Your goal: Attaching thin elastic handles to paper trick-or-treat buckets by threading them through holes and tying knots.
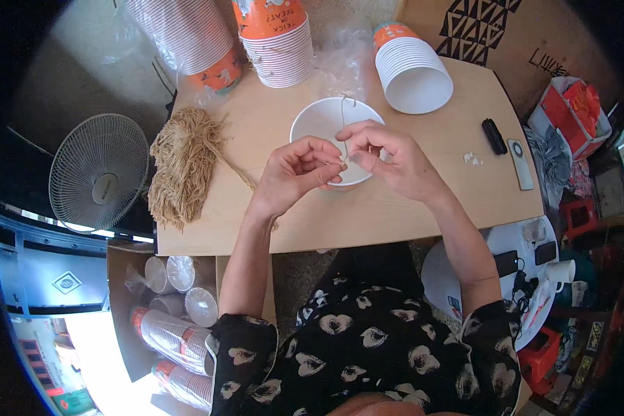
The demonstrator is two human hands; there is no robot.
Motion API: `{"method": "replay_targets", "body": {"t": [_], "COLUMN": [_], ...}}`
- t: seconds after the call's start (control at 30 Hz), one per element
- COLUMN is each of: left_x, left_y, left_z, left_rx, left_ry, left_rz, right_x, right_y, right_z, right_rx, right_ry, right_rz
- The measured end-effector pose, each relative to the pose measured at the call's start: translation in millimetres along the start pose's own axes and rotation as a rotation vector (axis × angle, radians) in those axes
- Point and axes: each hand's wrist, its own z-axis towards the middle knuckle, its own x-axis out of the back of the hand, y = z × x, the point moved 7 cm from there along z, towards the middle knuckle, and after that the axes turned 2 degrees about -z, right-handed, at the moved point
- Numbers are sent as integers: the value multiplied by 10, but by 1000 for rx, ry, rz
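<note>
Pinching thin tan cord [344, 116] over the white bucket's [310, 123] mouth, left hand [291, 173] gripping its lower stretch, right hand [392, 159] curled against it, hold unclear from here; looks light, limp, likely to fray, best taken near the tip.

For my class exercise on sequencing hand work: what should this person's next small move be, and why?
Perhaps draw the thin cord straight: left hand and right hand have fingertips at it over the white-lined paper bucket, and it curls near the far rim. Whether it is knotted is too small to tell.
</note>
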Motion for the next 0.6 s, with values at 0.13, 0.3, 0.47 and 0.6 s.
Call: {"method": "replay_targets", "body": {"t": [0.13, 0.3, 0.47, 0.6], "left_x": [16, 28, 24, -13], "left_y": [35, 74, 62, 119], "left_z": [-29, -55, -115, -150], "left_rx": [-12, -34, -155, -224], "left_ry": [37, 116, 241, 307], "left_rz": [0, 128, 347, 501], "right_x": [-66, -46, -123, -176], "right_y": [44, 190, 222, 307], "right_z": [22, -10, 32, 54], "right_rx": [-139, -301, -410, -472], "right_ry": [-61, 4, -42, -44], "right_rz": [128, 148, 206, 288]}}
